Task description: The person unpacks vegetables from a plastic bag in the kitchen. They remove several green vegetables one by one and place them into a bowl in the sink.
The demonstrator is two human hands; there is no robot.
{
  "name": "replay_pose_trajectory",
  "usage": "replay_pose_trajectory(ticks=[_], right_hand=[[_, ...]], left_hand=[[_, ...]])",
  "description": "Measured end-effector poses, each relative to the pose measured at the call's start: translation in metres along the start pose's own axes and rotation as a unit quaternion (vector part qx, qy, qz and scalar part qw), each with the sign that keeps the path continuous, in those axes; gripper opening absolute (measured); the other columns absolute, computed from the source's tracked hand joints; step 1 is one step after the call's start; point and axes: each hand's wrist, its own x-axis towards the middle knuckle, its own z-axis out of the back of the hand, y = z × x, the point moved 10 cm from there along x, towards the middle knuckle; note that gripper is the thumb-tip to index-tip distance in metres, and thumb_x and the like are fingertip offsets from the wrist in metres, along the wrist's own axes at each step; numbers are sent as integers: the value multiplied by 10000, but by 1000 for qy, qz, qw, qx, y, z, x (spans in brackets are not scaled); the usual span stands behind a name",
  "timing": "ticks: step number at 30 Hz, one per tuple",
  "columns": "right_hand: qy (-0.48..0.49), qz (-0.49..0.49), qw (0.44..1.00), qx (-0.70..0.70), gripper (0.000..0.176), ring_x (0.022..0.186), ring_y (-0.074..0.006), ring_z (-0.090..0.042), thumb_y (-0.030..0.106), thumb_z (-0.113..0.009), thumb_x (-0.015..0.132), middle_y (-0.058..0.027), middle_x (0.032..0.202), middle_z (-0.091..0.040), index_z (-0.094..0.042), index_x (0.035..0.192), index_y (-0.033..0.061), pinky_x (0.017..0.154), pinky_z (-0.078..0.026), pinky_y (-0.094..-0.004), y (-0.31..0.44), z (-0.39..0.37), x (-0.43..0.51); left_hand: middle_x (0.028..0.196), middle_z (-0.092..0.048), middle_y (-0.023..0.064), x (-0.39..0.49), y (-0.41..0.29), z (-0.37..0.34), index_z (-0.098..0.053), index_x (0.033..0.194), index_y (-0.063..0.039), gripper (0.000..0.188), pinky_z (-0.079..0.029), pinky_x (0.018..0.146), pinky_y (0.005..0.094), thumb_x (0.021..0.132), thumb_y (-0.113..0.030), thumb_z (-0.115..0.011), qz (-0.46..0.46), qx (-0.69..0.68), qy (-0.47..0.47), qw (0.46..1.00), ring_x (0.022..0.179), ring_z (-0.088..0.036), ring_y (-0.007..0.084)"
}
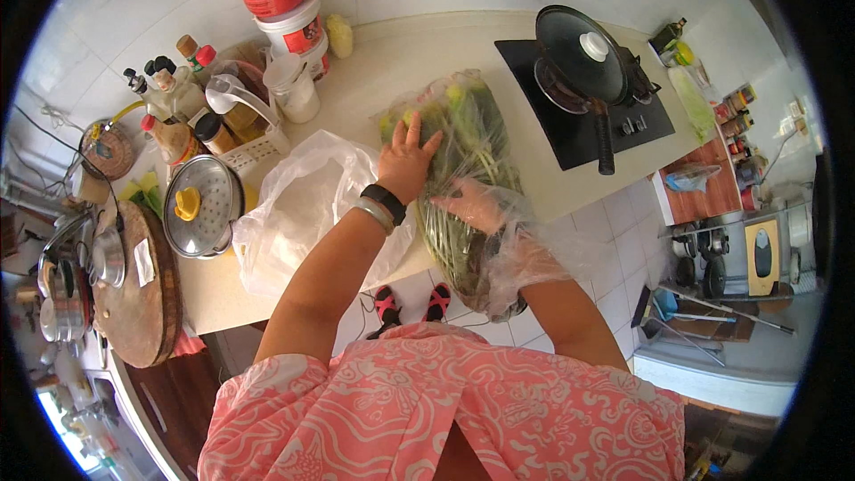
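A long clear plastic bag of leafy green vegetables point(467, 127) lies on the counter, its near end hanging over the front edge. My left hand point(407, 157) rests flat on the bag's left side with fingers spread. Through the film I see my right hand point(474, 204), inside the loose mouth of the bag and against the stems. Whether its fingers grip any of them is hard to make out. Loose film wraps my right wrist. To the left sits a crumpled white plastic bag point(300, 207), partly behind my left forearm.
A black gas hob point(574, 140) bears a lidded wok point(574, 53), its handle towards me. At left are a steel pot with a glass lid point(204, 207), a round wooden chopping board point(133, 307) and seasoning bottles point(180, 93). White tubs point(294, 27) stand against the wall.
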Motion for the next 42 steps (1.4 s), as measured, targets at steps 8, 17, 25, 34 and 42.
replay_pose_trajectory(ticks=[8, 17, 25, 34, 42], right_hand=[[-41, 6, 992, 117, 404, 922, -284, -596, 216, -672, 792, -159, 1001, -637, -593, 1104, -28, 838, -461, -378, 7, 21, -24], [88, -47, 991, 87, 477, 882, -184, -598, 240, -660, 847, -98, 1001, -646, -528, 1227, -16, 841, -463, -326, 7, 30, -35], [77, 133, 952, -266, 371, 925, -363, -626, 196, -629, 818, -220, 1009, -638, -572, 1131, 5, 816, -499, -435, 18, 25, -39], [12, 163, 901, -402, 280, 784, -356, -615, 235, -650, 782, -167, 840, -608, -549, 946, 32, 703, -483, -469, 32, 25, -44], [-35, 184, 854, -485, 232, 659, -249, -616, 288, -603, 815, -106, 735, -606, -555, 859, 65, 594, -459, -414, 41, 7, -58]], left_hand=[[1559, -55, 185, -6, -7, 11, -219, 1484, -340, 801, -409, 1014, 461, 824, -119, -614, -12, -115, 8, 993, 1391, -221, 427], [1518, -238, 72, -12, -31, 16, -305, 1442, -191, 917, -415, 967, 584, 664, -160, -789, -89, -114, -27, 989, 1389, -203, 423], [1448, -361, 55, -5, -30, 8, -450, 1318, -156, 690, -431, 963, 558, 697, -136, -749, -138, -62, -29, 988, 1360, -246, 456], [1402, -375, 88, -2, -31, 8, -469, 1268, -165, 527, -443, 951, 596, 778, -83, -645, -151, -84, -8, 985, 1345, -242, 497], [1333, -424, 108, -2, -39, 14, -498, 1176, -130, 416, -476, 916, 580, 782, -74, -621, -144, -40, -15, 989, 1296, -299, 528]])
